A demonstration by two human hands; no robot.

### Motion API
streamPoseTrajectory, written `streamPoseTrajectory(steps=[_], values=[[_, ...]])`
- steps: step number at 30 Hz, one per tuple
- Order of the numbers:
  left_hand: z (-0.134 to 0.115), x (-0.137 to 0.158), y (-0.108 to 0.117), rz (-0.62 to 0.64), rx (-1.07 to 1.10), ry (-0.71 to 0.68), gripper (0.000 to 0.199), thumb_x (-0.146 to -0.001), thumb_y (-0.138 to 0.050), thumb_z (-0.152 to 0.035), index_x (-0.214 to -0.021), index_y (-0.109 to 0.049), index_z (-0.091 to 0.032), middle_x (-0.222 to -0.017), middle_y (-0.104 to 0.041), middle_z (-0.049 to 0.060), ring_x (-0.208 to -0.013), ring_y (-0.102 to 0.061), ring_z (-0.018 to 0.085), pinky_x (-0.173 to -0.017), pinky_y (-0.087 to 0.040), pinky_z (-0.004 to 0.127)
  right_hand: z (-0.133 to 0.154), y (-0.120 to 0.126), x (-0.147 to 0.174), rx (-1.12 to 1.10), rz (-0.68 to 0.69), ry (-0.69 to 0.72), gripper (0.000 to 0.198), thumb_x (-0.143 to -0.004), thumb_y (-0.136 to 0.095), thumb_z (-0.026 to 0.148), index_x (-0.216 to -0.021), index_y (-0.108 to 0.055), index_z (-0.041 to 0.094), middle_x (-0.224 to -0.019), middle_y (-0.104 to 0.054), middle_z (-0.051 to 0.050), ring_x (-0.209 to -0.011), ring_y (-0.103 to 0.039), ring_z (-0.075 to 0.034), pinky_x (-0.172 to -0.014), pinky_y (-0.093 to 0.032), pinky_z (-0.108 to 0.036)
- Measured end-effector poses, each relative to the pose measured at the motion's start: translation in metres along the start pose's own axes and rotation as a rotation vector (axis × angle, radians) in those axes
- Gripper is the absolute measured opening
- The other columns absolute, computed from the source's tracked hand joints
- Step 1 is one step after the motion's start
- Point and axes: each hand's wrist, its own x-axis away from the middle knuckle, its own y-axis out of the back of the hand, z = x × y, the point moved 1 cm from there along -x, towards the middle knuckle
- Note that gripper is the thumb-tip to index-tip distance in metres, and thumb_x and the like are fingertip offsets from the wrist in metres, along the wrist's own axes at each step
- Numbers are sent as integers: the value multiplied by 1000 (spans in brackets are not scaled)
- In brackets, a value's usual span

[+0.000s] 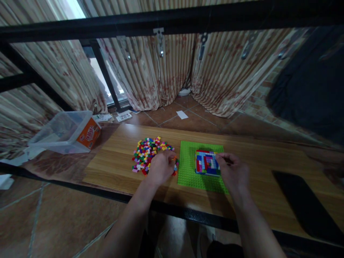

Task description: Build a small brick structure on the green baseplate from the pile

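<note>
A green baseplate [186, 168] lies on the wooden table, carrying a roughly square build of coloured toy bricks [206, 163] with red, white, blue and purple rows on top. My right hand [233, 172] is at the build's right edge, thumb and fingertips drawn together; whether a brick sits between them is too small to tell. Left of the plate spreads a loose pile of small multicoloured bricks [146, 152]. Over the pile's right side is my left hand [162, 166], fingers curled in a pinch. Its fingertips partly hide the bricks beneath, and anything they hold cannot be made out.
A clear plastic bin [61, 132] with an orange label stands beyond the table's left end. On the right of the table [258, 157] lies a dark flat panel [309, 204]. A black metal bar [172, 23] crosses above, before striped curtains. Dark cloth hangs at upper right.
</note>
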Motion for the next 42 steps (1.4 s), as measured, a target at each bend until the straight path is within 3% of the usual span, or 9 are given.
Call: streamPoseTrajectory(steps=[6,11,26,30,34,37,42], values=[[-12,2,-7,37,-142,-134,20,-79,-59,-11,-91,-70,-22,-100,-71,7,-103,-63,24,-95,-50,37,3,-1,0,-3,6,-16,27,-76,-61,43,-78,-72,18,-81,-72,-9,-70,-64,-22,-70,-49,-38],[-13,0,-18,53,-230,-234,25,-79,-53,-6,-92,-69,-19,-94,-70,8,-100,-63,23,-96,-49,36,3,-1,0,-35,12,-2,29,-76,-61,44,-79,-72,17,-80,-72,-9,-68,-64,-22,-68,-49,-36],[-15,-2,-20,53,-298,-209,23,-86,-50,-8,-92,-70,-18,-93,-72,10,-97,-65,25,-89,-51,36,3,3,-3,-62,-7,-1,24,-77,-60,39,-77,-71,18,-76,-70,-6,-67,-62,-20,-65,-47,-33],[-19,-1,-19,-5,-126,-170,24,-86,-53,-10,-99,-70,-21,-101,-73,7,-96,-67,21,-89,-52,34,2,3,-4,-94,-19,-5,22,-77,-61,38,-77,-71,18,-76,-70,-5,-66,-62,-19,-65,-47,-32],[-23,0,-26,-46,289,-144,23,-85,-55,-12,-102,-69,-20,-104,-73,5,-94,-69,18,-89,-55,31,5,2,-2,-197,19,47,20,-79,-62,37,-77,-70,19,-76,-70,-4,-68,-62,-18,-67,-48,-31],[-29,1,-35,-15,553,-107,22,-83,-58,-13,-103,-68,-17,-104,-73,7,-91,-70,17,-87,-56,31,14,0,4,-225,120,172,18,-82,-61,36,-80,-72,21,-82,-71,-3,-76,-64,-18,-73,-49,-32],[-44,2,-40,42,750,-70,22,-81,-60,-11,-101,-67,-16,-97,-74,6,-91,-70,15,-89,-57,31,30,-1,17,-174,308,391,16,-89,-57,30,-91,-73,25,-93,-72,-3,-91,-65,-19,-83,-49,-34]])
